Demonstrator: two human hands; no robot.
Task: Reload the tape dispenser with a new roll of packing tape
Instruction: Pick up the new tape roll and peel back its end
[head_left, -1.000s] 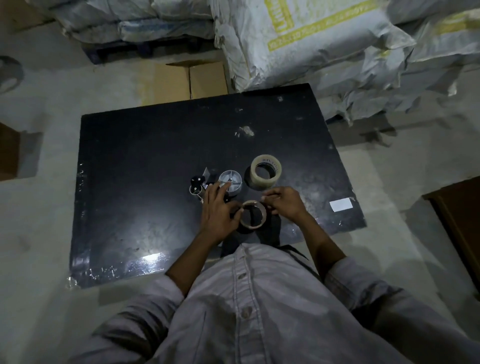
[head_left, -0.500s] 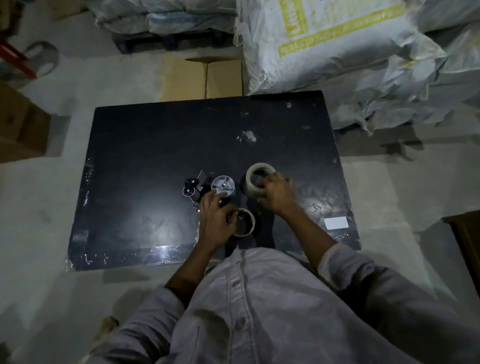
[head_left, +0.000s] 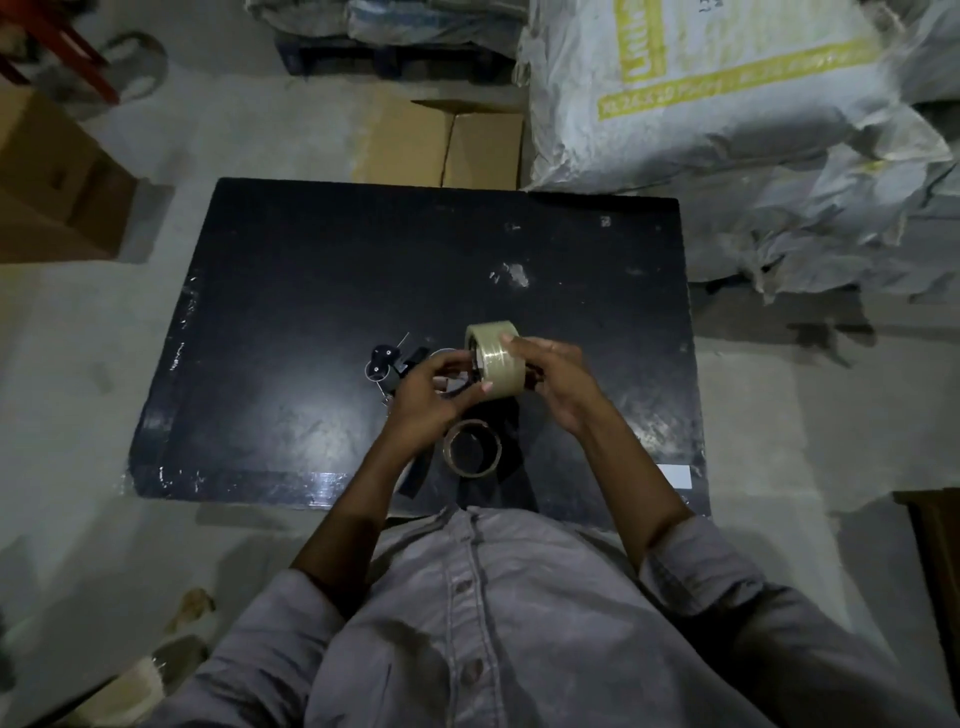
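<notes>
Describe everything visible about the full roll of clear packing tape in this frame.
The full roll of clear packing tape is a thick, glossy, pale yellowish ring, lifted off the black tabletop and tilted on edge. The right hand grips its right side; the left hand touches its lower left edge. Its core is mostly hidden.

Glossy table; seemingly plastic tape

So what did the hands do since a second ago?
The right hand let go of the empty core, took the full tape roll off the table and lifted it; the left hand joined it. The dispenser stayed put.
</notes>
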